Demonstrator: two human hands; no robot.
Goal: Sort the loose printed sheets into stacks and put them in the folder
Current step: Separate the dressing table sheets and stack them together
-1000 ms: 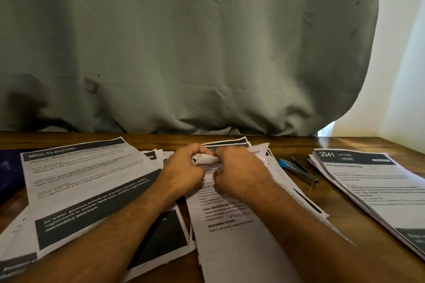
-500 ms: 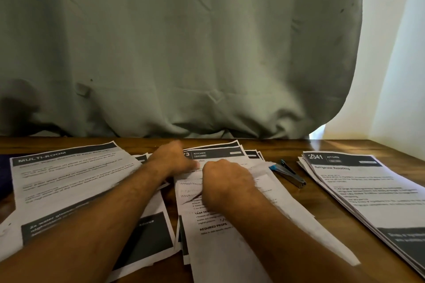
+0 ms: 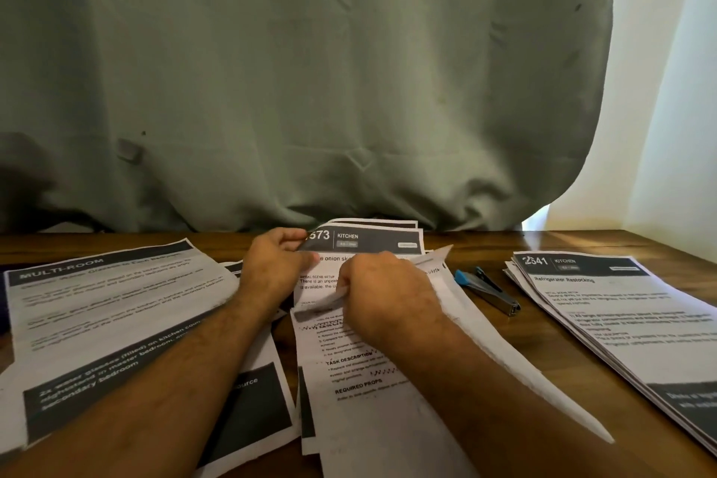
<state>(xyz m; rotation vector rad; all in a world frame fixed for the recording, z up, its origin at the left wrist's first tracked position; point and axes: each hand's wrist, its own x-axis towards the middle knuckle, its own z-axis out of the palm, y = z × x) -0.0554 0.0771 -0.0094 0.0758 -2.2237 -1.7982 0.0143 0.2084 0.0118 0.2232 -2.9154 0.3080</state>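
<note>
We see left hand pinching the KITCHEN sheet top corner; right hand grip curled round a folded-over sheet. Stapler on bench.

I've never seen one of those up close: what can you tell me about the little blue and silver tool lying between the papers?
The stapler is small and slim, with a blue plastic end pointing toward the middle papers and a silver metal end toward the right stack. A dark, thin part lies along its top. It lies flat and slanted on the wooden table, in the gap between the two piles. Neither hand touches it; whether its blue end touches the paper's edge is unclear.
</note>
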